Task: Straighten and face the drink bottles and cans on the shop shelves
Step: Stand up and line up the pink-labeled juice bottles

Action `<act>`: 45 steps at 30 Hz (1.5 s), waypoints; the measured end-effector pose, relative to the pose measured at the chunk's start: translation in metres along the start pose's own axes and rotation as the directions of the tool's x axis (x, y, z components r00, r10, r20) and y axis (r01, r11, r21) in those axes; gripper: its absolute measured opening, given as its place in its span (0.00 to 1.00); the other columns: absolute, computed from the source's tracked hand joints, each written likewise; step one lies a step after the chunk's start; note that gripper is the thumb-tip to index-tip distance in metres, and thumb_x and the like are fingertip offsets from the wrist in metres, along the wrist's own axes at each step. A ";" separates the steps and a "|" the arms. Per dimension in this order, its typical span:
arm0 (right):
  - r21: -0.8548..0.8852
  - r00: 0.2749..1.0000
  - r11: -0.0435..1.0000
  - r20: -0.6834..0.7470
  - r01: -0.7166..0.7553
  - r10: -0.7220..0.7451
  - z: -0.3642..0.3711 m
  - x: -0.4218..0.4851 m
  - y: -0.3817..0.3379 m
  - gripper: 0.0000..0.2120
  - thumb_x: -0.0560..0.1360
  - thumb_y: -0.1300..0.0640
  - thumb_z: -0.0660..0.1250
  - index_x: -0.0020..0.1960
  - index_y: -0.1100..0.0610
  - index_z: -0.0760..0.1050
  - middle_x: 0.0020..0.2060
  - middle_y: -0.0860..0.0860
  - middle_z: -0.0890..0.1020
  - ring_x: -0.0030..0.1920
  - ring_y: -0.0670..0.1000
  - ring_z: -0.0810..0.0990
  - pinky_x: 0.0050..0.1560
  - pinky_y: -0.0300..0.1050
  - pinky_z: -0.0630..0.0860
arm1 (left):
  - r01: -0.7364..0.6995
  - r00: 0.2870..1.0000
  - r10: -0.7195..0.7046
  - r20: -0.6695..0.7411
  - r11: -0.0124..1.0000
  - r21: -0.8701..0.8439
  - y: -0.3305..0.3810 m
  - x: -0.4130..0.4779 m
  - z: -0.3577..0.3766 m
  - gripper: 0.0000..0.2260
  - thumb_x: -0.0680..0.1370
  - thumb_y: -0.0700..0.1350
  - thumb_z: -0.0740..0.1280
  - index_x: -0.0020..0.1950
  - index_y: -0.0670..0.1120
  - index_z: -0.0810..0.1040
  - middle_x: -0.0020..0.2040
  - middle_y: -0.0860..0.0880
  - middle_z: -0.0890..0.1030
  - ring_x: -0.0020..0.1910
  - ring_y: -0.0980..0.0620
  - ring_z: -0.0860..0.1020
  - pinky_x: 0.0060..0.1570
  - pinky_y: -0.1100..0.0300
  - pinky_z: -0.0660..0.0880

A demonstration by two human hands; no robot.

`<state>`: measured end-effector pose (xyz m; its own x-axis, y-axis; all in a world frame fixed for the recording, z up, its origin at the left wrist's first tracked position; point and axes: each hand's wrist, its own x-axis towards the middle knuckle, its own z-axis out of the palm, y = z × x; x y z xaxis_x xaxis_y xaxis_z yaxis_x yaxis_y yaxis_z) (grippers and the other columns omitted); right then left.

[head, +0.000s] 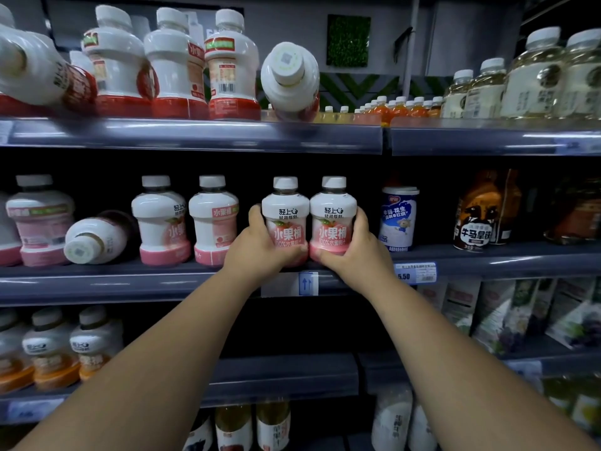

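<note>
Bare forearms (169, 349) reach up; the left grip (260, 245) is curled round the left pink bottle (285, 219), the right grip (354, 252) round the right pink bottle (333, 219). Both bottles stand upright and touching, labels forward, at the middle shelf (130, 281) edge. Further left a fallen bottle (94, 237) lies cap outward

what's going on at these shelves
A person is tidying drinks on the middle shelf. Their left hand grips the left pink bottle and their right hand grips the right pink bottle. Both bottles stand upright, side by side at the shelf's front, labels facing out. Further left, a fallen bottle lies on its side, and on the top shelf a tipped bottle leans forward. Neither is straightened yet.
</note>
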<state>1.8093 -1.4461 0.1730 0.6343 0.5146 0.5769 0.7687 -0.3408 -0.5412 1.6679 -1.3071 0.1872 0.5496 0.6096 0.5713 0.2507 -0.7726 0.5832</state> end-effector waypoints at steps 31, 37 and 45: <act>0.090 0.987 0.995 0.151 0.037 -0.050 0.102 -0.024 -0.178 0.56 0.71 0.46 0.74 0.81 0.52 0.36 0.75 0.56 0.66 0.68 0.59 0.73 0.62 0.49 0.71 | -0.037 0.957 0.077 -0.279 0.989 0.146 -0.133 -0.022 -0.132 0.38 0.69 0.52 0.76 0.73 0.43 0.64 0.66 0.42 0.70 0.66 0.41 0.67 0.67 0.48 0.65; 0.083 0.994 0.996 0.110 -0.015 0.006 0.115 -0.015 -0.189 0.57 0.66 0.43 0.77 0.79 0.53 0.42 0.73 0.56 0.68 0.68 0.59 0.73 0.65 0.51 0.71 | -0.042 0.980 0.040 -0.197 0.999 -0.009 -0.148 -0.011 -0.147 0.39 0.68 0.52 0.76 0.74 0.46 0.61 0.66 0.45 0.72 0.65 0.45 0.70 0.64 0.50 0.69; -0.001 0.976 0.997 0.204 -0.078 0.076 0.116 -0.016 -0.192 0.64 0.63 0.30 0.73 0.79 0.48 0.32 0.72 0.54 0.72 0.64 0.59 0.77 0.60 0.52 0.75 | 0.091 0.984 -0.095 -0.150 0.995 -0.036 -0.146 0.013 -0.143 0.49 0.66 0.55 0.79 0.76 0.45 0.54 0.67 0.40 0.74 0.65 0.39 0.74 0.60 0.48 0.72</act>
<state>1.6417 -1.2974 0.1963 0.6610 0.6365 0.3973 0.7172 -0.3803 -0.5839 1.5243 -1.1608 0.1925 0.3974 0.7001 0.5932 0.2705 -0.7071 0.6533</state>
